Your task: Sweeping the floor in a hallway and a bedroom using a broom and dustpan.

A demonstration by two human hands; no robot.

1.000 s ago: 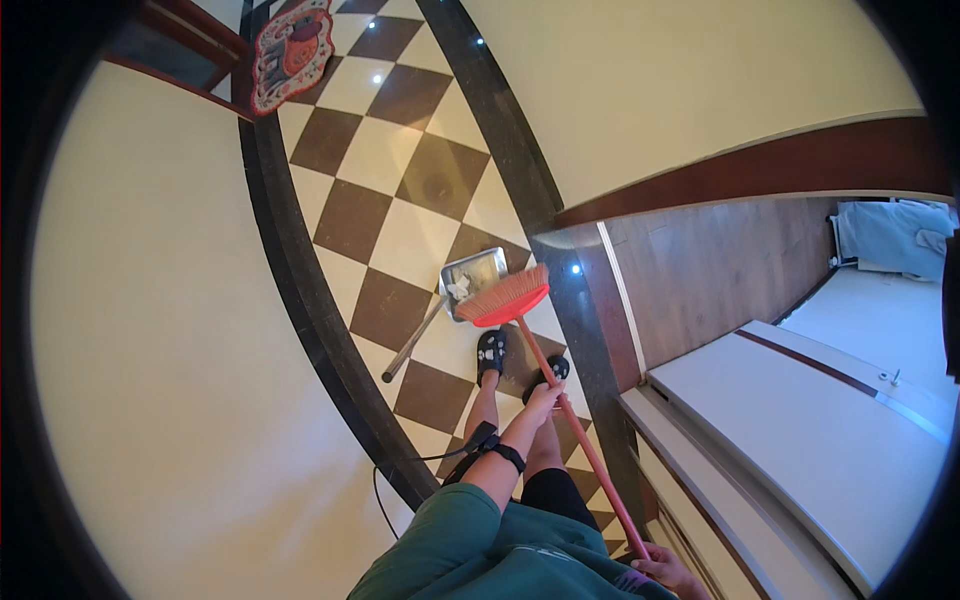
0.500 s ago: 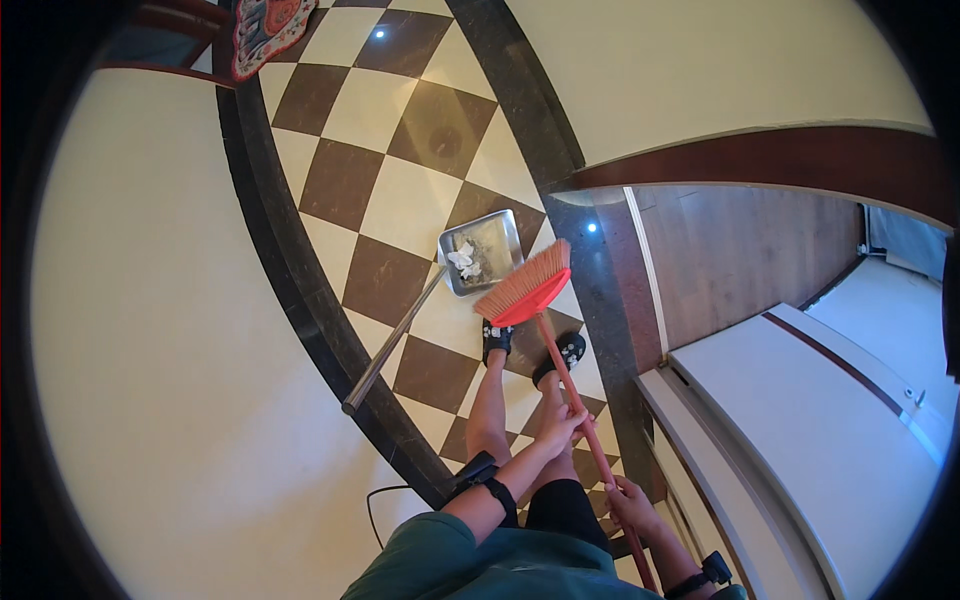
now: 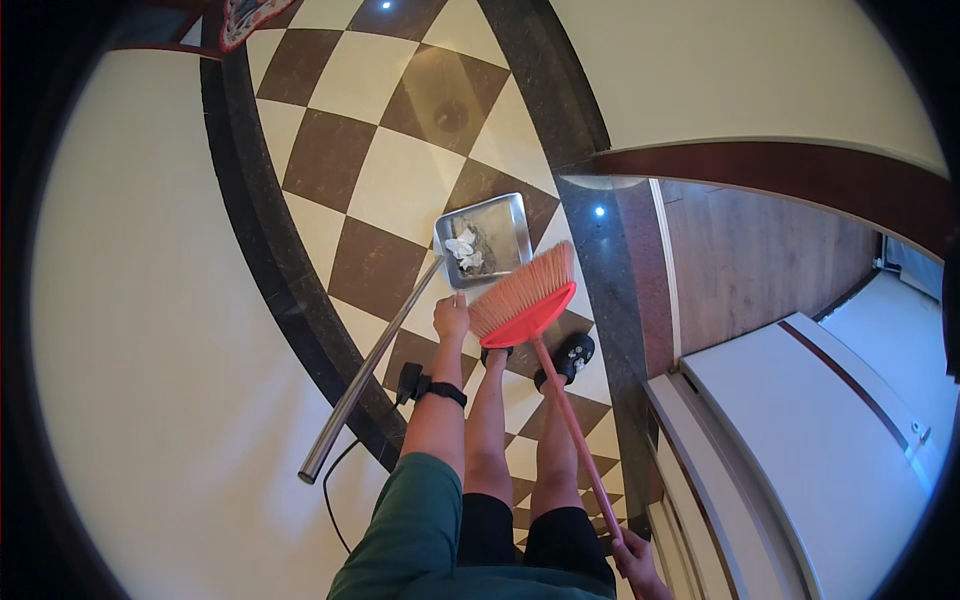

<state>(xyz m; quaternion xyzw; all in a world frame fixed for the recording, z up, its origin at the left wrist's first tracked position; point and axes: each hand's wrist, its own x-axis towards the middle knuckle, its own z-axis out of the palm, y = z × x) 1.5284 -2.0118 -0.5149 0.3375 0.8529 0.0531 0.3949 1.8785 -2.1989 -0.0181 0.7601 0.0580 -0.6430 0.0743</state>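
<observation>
A broom (image 3: 522,318) with a red head and orange-brown bristles is held in my right hand (image 3: 638,565), its fingers wrapped round the red handle low in the view. The bristles point up and away from me, partly over the near right corner of a metal dustpan (image 3: 512,238). Crumpled white paper (image 3: 462,247) and dark dust lie in the pan. My left hand (image 3: 452,316) reaches forward beside the left end of the bristles, its fingers curled closed; whether they pinch anything is hidden. The dustpan's long metal handle (image 3: 375,365) slants down to the left, beside my left arm.
Brown and cream checkered tiles (image 3: 440,95) run between dark borders. A pale wall (image 3: 130,300) stands on the left. On the right are a doorway with a wooden floor (image 3: 760,260) and a white panel (image 3: 800,400). My black clogs (image 3: 572,358) stand behind the broom head.
My left hand has let go of the broom handle and moved forward and left to beside the bristles. The right hand keeps its grip, now lower in view. The dustpan's handle appears shifted lower left.
</observation>
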